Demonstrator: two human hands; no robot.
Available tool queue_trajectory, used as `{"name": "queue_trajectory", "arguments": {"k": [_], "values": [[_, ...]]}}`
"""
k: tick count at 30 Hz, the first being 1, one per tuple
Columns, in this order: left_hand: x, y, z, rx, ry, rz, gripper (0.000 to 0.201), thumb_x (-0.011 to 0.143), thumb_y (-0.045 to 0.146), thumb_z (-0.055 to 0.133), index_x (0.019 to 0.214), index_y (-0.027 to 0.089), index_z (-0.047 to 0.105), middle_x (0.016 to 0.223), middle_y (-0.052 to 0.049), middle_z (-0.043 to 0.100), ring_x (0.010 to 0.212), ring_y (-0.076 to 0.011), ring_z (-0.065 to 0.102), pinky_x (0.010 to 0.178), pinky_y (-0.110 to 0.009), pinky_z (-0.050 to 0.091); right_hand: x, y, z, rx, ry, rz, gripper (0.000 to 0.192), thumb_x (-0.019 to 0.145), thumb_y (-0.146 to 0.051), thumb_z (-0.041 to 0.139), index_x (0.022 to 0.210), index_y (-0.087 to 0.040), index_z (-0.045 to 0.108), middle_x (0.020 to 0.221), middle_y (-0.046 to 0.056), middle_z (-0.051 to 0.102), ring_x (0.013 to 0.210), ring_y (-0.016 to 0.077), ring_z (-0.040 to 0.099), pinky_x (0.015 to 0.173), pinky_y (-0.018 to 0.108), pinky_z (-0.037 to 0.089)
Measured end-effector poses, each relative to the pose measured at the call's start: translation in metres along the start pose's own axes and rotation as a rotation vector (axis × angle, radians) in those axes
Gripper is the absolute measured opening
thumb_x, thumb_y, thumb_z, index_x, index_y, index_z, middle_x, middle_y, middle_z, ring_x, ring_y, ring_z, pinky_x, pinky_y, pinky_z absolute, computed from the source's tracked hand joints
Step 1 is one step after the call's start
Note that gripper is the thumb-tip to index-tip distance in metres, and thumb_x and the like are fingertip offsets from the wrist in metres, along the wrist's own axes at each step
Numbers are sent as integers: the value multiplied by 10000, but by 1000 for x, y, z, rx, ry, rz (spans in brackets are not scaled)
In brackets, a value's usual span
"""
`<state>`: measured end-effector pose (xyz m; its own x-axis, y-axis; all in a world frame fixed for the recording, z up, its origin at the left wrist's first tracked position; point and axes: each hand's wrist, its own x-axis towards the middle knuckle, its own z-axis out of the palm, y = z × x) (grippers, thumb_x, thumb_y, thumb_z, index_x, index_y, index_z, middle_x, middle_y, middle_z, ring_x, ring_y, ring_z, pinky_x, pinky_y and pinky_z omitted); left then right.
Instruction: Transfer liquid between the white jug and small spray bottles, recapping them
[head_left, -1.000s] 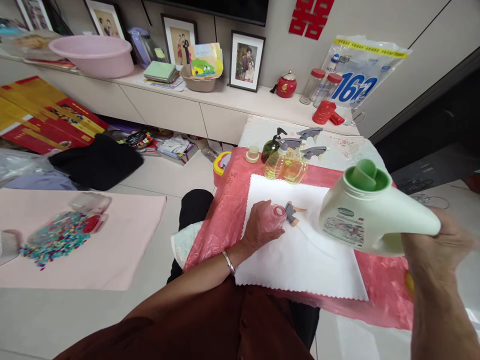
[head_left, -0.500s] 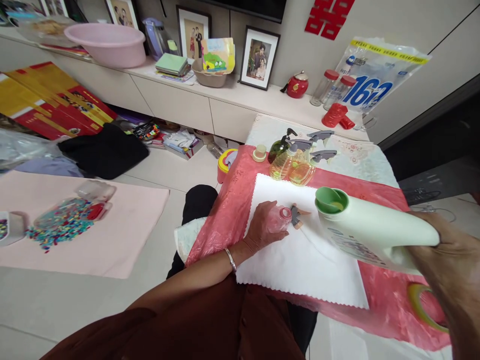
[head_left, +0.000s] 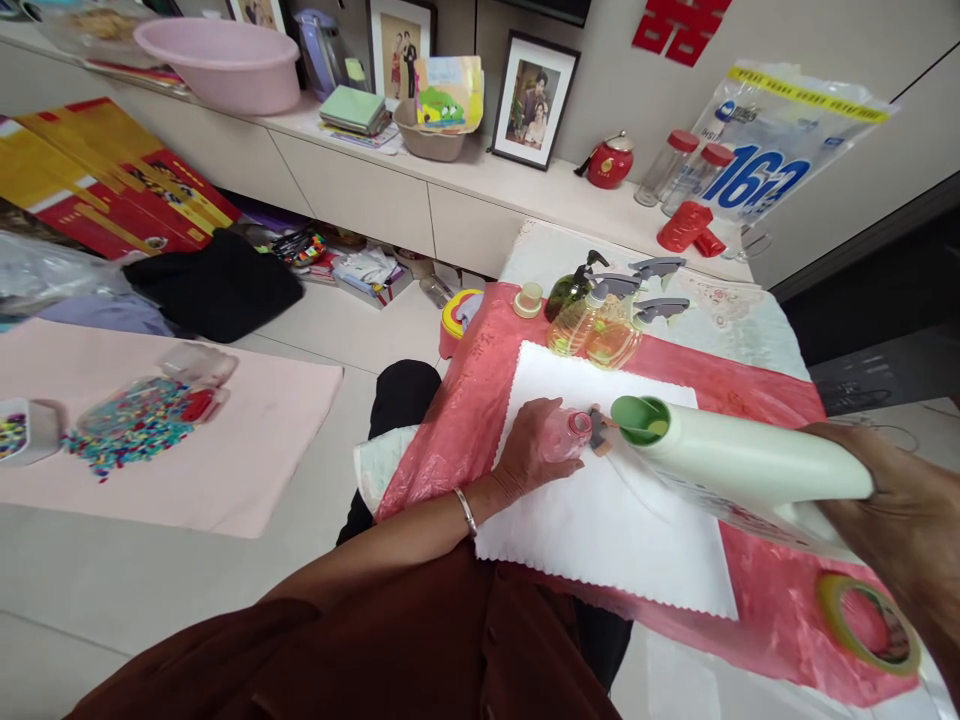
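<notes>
Jug [head_left: 742,465] now tipped lower in right grip [head_left: 900,520]; left grip [head_left: 536,450] around one bottle [head_left: 571,432].

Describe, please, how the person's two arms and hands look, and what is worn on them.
Both forearms are bare, with no gloves and no watch. The left hand has a thin silver bangle around its wrist. Further up, the left arm goes into a dark brown-red sleeve. The right hand shows no ring, and its wrist is also bare as far as visible.
</notes>
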<state>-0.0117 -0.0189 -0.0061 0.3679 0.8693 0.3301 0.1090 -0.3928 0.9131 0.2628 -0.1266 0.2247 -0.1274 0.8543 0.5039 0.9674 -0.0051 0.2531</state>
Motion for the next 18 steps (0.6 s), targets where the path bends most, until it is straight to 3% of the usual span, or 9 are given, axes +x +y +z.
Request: {"name": "queue_trajectory", "arguments": {"k": [5,12,18], "values": [[0,5,-2,-8,4,-1,994,606,512,921,1422,274,406,1404,-113,511,1322,-370,509,1149,-594,422,1,2,-2,-10,-51,-45,332,798,-451,435,944,-250,656,669,-42,564,495,120,517,440,189,319],[-1,3,-1,-12,-1,-27,996,601,527,919,1425,275,421,1411,-112,509,1329,-377,503,1151,-609,418,7,-7,-16,-24,-309,113,404,734,-502,456,1005,-294,672,777,-18,636,591,152,560,510,226,314],[0,4,-2,-20,-2,-2,981,615,517,916,1425,264,424,1409,-123,515,1321,-378,507,1143,-604,426,12,-16,-20,-51,-294,69,359,776,-469,442,1009,-287,644,826,-6,652,592,158,527,547,244,273]]}}
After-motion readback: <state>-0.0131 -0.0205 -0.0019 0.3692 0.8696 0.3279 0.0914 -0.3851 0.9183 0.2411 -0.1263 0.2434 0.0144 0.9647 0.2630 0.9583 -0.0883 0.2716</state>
